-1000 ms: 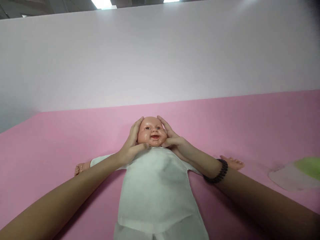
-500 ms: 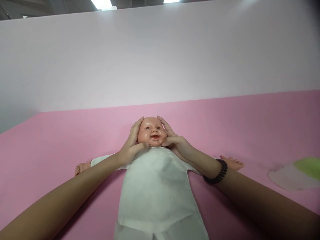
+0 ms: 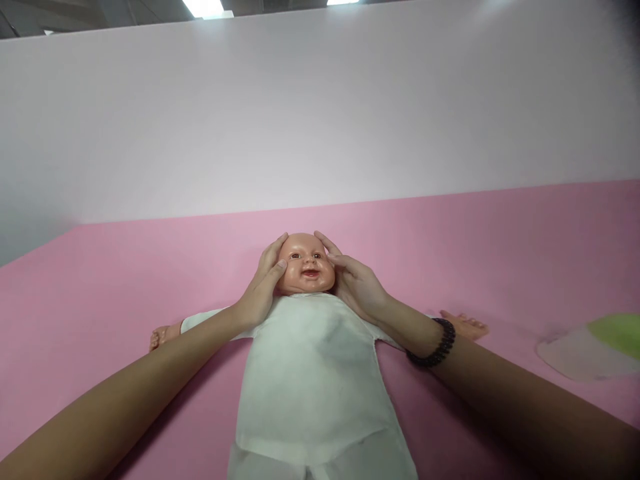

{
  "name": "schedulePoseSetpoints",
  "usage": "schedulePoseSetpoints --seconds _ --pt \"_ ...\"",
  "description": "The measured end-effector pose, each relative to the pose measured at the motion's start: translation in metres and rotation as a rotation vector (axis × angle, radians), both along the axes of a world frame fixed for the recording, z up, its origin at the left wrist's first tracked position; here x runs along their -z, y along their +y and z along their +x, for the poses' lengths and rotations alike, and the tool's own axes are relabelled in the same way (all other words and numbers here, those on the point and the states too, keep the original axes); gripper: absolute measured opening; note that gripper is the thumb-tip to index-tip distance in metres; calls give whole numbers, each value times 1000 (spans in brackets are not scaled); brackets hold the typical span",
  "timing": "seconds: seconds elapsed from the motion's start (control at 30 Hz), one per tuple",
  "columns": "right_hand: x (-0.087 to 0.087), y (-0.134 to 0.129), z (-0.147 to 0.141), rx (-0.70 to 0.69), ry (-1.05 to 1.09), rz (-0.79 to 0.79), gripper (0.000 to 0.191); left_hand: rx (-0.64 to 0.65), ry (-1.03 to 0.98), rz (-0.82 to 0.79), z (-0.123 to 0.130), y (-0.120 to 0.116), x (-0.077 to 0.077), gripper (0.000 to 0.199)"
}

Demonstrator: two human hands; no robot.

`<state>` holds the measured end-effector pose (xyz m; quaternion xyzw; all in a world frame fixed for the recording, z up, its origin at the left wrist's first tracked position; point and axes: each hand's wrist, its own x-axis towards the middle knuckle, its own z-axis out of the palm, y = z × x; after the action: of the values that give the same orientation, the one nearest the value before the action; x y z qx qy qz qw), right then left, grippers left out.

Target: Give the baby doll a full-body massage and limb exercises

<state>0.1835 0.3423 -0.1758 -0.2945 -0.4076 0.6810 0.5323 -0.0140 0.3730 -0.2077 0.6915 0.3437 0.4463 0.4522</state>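
Observation:
A baby doll (image 3: 306, 265) lies on its back with its vinyl head toward the far side, dressed in a white cloth gown (image 3: 313, 380). My left hand (image 3: 263, 287) cups the near-left side of the doll's head, its thumb on the cheek beside the eye. My right hand (image 3: 356, 280) holds the opposite side, with its fingers along the cheek and temple. A dark beaded bracelet (image 3: 437, 343) circles my right wrist. The doll's small hands (image 3: 163, 336) stick out from the sleeves on both sides.
The doll lies on a pink surface (image 3: 450, 260) backed by a pale wall (image 3: 320, 113). A folded white and green cloth (image 3: 587, 350) lies at the right edge. Ceiling lights show along the top.
Both hands have slid upward from the doll's jaw to the sides of its face. The thumbs now rest higher on the cheeks. The doll itself has not visibly moved.

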Motion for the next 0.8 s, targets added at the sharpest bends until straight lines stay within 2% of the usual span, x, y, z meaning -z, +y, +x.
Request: schedulePoseSetpoints --seconds 0.13,0.33,0.6,0.8 --pt "2 0 0 4 -9 16 75 -11 10 1 -1 0 0 58" --pt "4 0 2 -19 -30 16 86 2 12 6 -1 0 -2 60" --pt "-4 -5 -1 -29 -8 8 90 1 6 -30 1 -8 -10 68" --pt "-4 -5 -1 -14 -18 -18 87 -12 22 -11 2 -7 -10 65"
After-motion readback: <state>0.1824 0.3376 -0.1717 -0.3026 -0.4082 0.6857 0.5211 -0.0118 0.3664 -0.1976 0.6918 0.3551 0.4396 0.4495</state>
